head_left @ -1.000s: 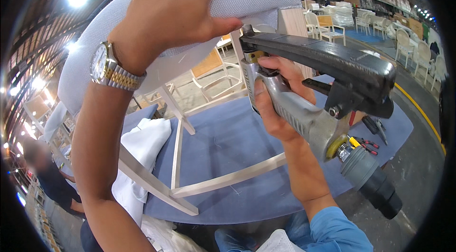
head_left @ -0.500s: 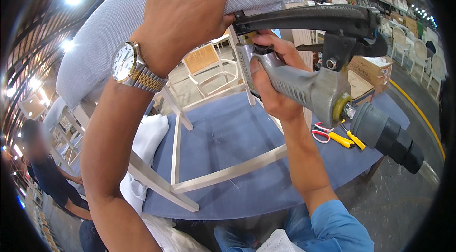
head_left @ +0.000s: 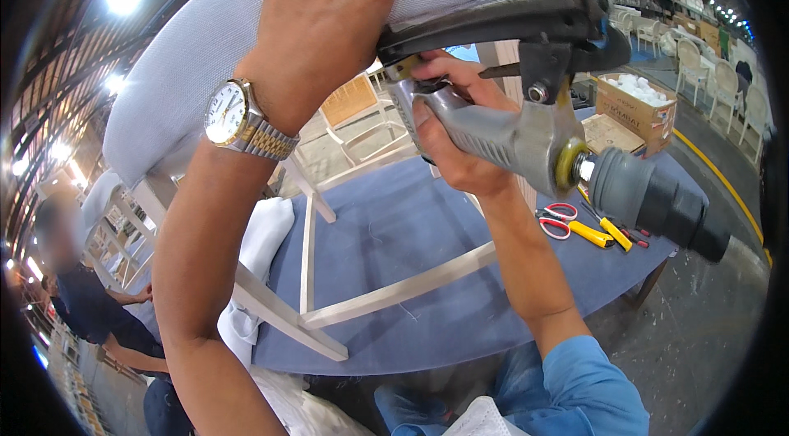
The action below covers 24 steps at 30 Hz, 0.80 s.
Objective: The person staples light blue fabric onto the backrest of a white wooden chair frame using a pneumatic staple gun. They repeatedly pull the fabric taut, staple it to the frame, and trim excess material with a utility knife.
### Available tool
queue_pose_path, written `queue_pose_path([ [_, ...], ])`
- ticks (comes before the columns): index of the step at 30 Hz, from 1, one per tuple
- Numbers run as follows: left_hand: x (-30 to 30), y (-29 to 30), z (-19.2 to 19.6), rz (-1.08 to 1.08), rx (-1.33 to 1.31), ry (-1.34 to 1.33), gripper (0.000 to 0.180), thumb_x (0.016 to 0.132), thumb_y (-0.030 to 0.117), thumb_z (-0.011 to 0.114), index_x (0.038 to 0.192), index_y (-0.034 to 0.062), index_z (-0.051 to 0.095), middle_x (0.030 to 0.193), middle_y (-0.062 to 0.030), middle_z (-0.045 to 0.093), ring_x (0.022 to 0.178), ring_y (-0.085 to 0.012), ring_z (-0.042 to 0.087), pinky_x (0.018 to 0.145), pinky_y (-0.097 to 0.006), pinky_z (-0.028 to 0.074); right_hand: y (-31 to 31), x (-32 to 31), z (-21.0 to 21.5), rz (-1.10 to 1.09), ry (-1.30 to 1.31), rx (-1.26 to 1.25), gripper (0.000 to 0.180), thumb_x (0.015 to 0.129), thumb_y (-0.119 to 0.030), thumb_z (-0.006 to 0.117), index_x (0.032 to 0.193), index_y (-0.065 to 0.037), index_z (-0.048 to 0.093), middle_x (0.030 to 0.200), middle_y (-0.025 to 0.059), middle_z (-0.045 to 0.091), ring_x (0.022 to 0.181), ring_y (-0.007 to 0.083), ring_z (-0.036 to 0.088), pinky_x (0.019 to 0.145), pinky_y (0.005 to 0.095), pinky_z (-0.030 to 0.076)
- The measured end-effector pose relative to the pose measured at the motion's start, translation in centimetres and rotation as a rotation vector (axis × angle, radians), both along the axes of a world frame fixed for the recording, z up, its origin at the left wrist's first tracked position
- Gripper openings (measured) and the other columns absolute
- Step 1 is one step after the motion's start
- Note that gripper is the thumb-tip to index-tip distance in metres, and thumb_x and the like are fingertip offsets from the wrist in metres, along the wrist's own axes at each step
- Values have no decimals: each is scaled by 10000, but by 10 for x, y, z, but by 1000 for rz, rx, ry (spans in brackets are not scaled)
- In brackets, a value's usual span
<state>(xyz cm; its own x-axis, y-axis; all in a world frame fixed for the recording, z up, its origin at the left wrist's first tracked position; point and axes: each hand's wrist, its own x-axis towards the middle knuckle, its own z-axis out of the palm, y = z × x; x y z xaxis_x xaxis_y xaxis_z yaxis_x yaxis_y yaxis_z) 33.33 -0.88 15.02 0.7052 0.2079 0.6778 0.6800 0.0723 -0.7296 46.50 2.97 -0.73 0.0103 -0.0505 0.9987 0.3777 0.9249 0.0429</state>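
My left hand (head_left: 325,25) lies with fingers spread on the light grey woven fabric of a padded chair part (head_left: 201,50), and a watch (head_left: 238,117) sits on that wrist. In my right hand (head_left: 464,128) is a pneumatic staple gun (head_left: 505,136), its grip wrapped by my fingers. The gun's black upper arm reaches the lower edge of the padding, just right of my left hand; the exact contact point is hard to see. An air hose coupling (head_left: 649,193) hangs off its rear. Below stands the pale wooden chair frame (head_left: 403,286).
A blue-covered table (head_left: 370,230) carries the chair. Red-handled scissors (head_left: 557,221), a yellow-handled tool (head_left: 592,234) and an open cardboard box (head_left: 645,115) lie at the right. Folded white cloth (head_left: 265,230) rests left of the frame. Another person (head_left: 107,313) stands at far left.
The staple gun in my right hand has shifted left along the padding's lower edge, closer to my left hand. My left hand remains spread on the fabric.
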Motion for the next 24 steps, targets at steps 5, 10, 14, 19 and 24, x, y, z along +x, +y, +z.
queue_pose_path([
  [5, -24, -2, -17, -154, 55, 96, 947, 788, 341, 827, 1597, 218, 350, 1653, -134, 325, 1515, -323, 324, 1230, -490, 265, -2, -13, -3, 226, 94, -114, 337, 869, -6, 676, 1202, 17, 634, 1259, 183, 658, 1083, 189, 635, 960, 318, 495],
  [10, -50, -20, -17, -351, -271, 125, 994, 772, 397, 833, 1609, 235, 321, 1654, -128, 322, 1515, -310, 323, 1229, -521, 254, -3, 2, -14, 160, 206, -25, 349, 867, -4, 672, 1213, 19, 630, 1274, 182, 652, 1143, 210, 628, 1011, 338, 474],
  [14, -73, -12, 95, -234, -245, -27, 800, 893, 436, 697, 1576, 175, 372, 1629, -204, 318, 1499, -369, 319, 1213, -528, 290, -17, 3, -21, 179, 214, -63, 351, 875, -15, 667, 1219, 41, 623, 1276, 215, 640, 1165, 237, 623, 1032, 353, 462],
  [19, -45, 6, 122, -166, -774, -339, 825, 980, 708, 457, 1521, 85, 449, 1582, -237, 394, 1473, -380, 365, 1213, -495, 292, -25, 8, -33, 207, 189, -157, 339, 884, -16, 673, 1212, 50, 621, 1266, 218, 636, 1165, 239, 620, 1042, 353, 453],
  [24, -34, -7, 100, -71, -902, -250, 1005, 840, 810, 574, 1495, 54, 478, 1406, -241, 579, 1324, -363, 540, 1103, -434, 433, -22, 8, -27, 181, 196, -84, 337, 889, -26, 677, 1208, 62, 615, 1277, 240, 628, 1181, 259, 616, 1053, 362, 449],
])
